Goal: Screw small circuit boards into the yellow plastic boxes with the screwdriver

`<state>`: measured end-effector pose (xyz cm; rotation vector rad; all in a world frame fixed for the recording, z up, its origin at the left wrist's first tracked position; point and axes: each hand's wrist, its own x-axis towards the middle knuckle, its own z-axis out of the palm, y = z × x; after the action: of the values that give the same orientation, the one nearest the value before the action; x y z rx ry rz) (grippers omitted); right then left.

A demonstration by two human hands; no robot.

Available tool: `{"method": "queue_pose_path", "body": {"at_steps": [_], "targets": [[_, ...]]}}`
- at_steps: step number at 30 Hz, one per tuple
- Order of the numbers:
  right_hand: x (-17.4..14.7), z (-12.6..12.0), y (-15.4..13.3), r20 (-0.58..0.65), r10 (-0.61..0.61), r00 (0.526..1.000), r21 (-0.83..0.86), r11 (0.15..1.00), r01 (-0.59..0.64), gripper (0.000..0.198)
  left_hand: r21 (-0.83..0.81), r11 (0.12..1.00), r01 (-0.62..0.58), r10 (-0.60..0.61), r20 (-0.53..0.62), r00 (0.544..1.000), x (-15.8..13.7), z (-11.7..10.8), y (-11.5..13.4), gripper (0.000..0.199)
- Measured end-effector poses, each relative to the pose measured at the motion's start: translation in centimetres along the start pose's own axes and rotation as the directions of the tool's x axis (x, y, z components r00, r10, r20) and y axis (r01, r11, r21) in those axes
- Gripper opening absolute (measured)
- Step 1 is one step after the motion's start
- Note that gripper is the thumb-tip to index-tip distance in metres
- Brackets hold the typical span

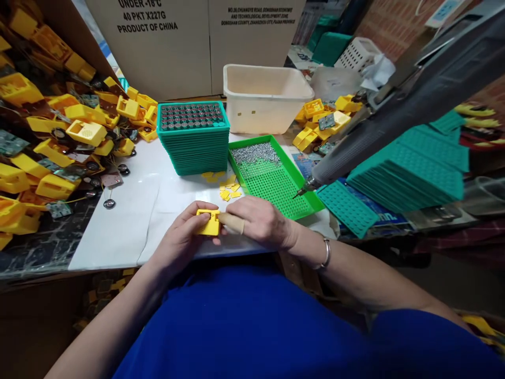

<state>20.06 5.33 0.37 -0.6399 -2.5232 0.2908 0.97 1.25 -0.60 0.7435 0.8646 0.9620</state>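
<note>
My left hand [185,227] grips a small yellow plastic casing [211,227], its thumb lying on the upper face near an opening. From the other side my right hand [260,222] meets the casing's right edge, fingers curled and a beige finger cot on one of them. Whether a small part sits between the right fingertips is hidden. Just beyond the hands lie several flat yellow plastic pieces [230,188] on the white work surface [118,226]. A green tray [266,184] with a heap of small screws [256,153] stands to the right of them.
An electric screwdriver [355,126] hangs at the right, tip over the green tray. Stacked teal trays [193,147] holding round metal parts stand ahead, beside a white bin [268,102]. Yellow casings with wires [87,131] pile up at left. More teal trays [410,163] are at right.
</note>
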Motion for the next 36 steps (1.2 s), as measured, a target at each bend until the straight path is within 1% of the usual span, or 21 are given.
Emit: {"method": "queue_pose_path", "body": {"at_steps": [2,3,4,6,9,12,14,17,21,24,25,26,27,28,29,30,31,32,33,34,36], "targets": [[-0.1,0.1,-0.2,-0.092,0.203,0.975,0.215,0.960,-0.179,0.025,0.014,1.000,-0.027,0.027,-0.015,1.000,0.0,0.2,-0.2,0.018],[-0.1,0.1,-0.3,-0.101,0.310,0.945,0.346,0.902,-0.259,0.019,0.037,0.998,-0.049,0.050,-0.015,0.999,-0.1,0.3,-0.3,0.020],[0.0,0.2,-0.5,-0.080,0.397,0.914,0.460,0.828,-0.320,0.013,0.076,0.994,-0.074,0.075,-0.009,0.997,-0.2,0.4,-0.5,0.023],[0.2,0.2,-0.9,0.007,0.487,0.873,0.579,0.710,-0.401,0.010,0.202,0.971,-0.126,0.124,0.022,0.992,-0.3,0.7,-0.7,0.027],[0.7,-0.1,-1.3,0.097,0.521,0.848,0.552,0.681,-0.481,0.013,0.427,0.873,-0.234,0.225,0.073,0.972,-0.5,0.9,-0.9,0.026],[1.2,-0.9,-1.3,0.189,0.547,0.816,0.486,0.670,-0.561,0.023,0.576,0.753,-0.320,0.316,0.111,0.942,-0.7,1.0,-0.9,0.024],[1.6,-1.4,-1.1,0.289,0.531,0.797,0.433,0.669,-0.603,0.025,0.624,0.701,-0.345,0.335,0.140,0.932,-0.8,1.0,-0.9,0.024],[1.7,-1.8,-1.0,0.355,0.493,0.794,0.290,0.750,-0.595,0.018,0.634,0.669,-0.388,0.342,0.201,0.918,-0.9,0.7,-0.6,0.024],[1.2,-0.8,-1.6,0.237,0.504,0.830,0.118,0.834,-0.540,0.028,0.595,0.682,-0.424,0.342,0.254,0.905,-0.7,0.3,0.0,0.023],[0.4,-0.2,-2.1,0.210,0.493,0.844,0.030,0.860,-0.509,0.037,0.562,0.732,-0.385,0.305,0.235,0.923,-0.5,0.3,0.1,0.022],[0.1,-0.5,-2.1,0.187,0.467,0.864,0.017,0.878,-0.478,0.038,0.545,0.761,-0.351,0.278,0.215,0.936,-0.4,0.3,0.0,0.023],[-0.2,-0.9,-1.8,0.123,0.434,0.892,0.009,0.899,-0.438,0.038,0.513,0.802,-0.305,0.240,0.189,0.952,-0.3,0.5,-0.1,0.023],[-0.6,-1.7,-1.3,0.002,0.401,0.916,-0.004,0.916,-0.401,0.037,0.465,0.851,-0.244,0.192,0.158,0.969,-0.2,0.6,-0.2,0.024],[-1.0,-2.7,-0.5,-0.188,0.371,0.909,-0.026,0.924,-0.382,0.037,0.401,0.899,-0.177,0.139,0.124,0.983,-0.1,0.7,-0.3,0.024],[-1.3,-4.0,0.6,-0.417,0.335,0.845,-0.049,0.920,-0.389,0.038,0.329,0.937,-0.114,0.089,0.090,0.992,0.1,0.9,-0.4,0.024],[-1.6,-5.3,2.0,-0.628,0.290,0.722,-0.060,0.907,-0.416,0.041,0.259,0.964,-0.064,0.049,0.061,0.997,0.3,1.0,-0.5,0.023],[-1.8,-6.7,3.6,-0.812,0.247,0.528,-0.034,0.885,-0.465,0.048,0.201,0.979,-0.028,0.021,0.037,0.999,0.6,1.1,-0.6,0.023],[-1.9,-8.0,5.4,-0.875,0.235,0.423,0.007,0.880,-0.475,0.054,0.162,0.987,-0.003,0.000,0.018,1.000,0.9,1.3,-0.6,0.022],[-2.0,-9.1,7.1,-0.879,0.276,0.389,0.078,0.888,-0.453,0.056,0.137,0.990,0.016,-0.017,0.010,1.000,1.2,1.4,-0.6,0.023],[-1.9,-10.1,8.8,-0.840,0.367,0.400,0.168,0.876,-0.452,0.053,0.121,0.992,0.034,-0.035,0.011,0.999,1.5,1.6,-0.6,0.023],[-1.3,-11.1,11.1,-0.670,0.546,0.503,0.372,0.834,-0.408,0.047,0.111,0.992,0.066,-0.069,0.023,0.997,2.1,1.9,-0.6,0.024]]}}
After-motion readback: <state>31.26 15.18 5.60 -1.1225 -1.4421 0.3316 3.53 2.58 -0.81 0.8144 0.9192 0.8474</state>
